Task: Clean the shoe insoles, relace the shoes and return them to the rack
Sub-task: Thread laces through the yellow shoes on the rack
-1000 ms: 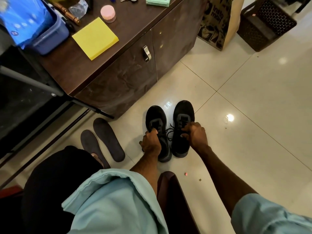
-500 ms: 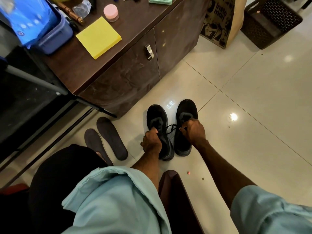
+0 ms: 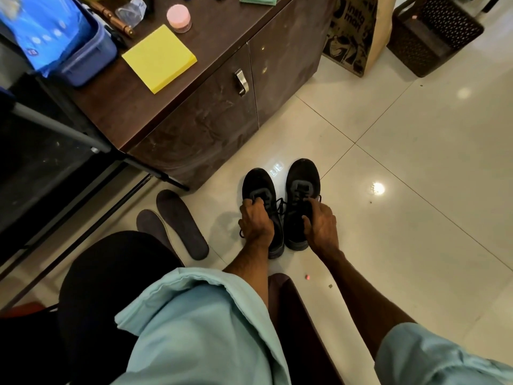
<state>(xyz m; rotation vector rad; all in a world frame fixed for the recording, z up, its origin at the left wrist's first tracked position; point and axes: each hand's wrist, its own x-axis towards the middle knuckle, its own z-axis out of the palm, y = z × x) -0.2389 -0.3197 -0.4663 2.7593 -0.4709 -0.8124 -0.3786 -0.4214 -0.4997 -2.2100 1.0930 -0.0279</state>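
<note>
Left hand (image 3: 256, 220) clamped on the left black mesh shoe (image 3: 256, 180), right hand (image 3: 320, 226) on the right black mesh shoe (image 3: 304, 173); I'd hold both level, black laces (image 3: 279, 204) between grips untangled.

The glossy tiled floor (image 3: 416, 162) carries two black shoes (image 3: 304, 173) side by side, with two dark insoles (image 3: 180, 223) lying flat near them

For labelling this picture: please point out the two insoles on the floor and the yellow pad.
Longer insole (image 3: 181, 223): head view, middle of its top face.
Shorter insole (image 3: 151, 225): head view, its visible front part.
Yellow pad (image 3: 159, 58): head view, centre of top sheet.
</note>
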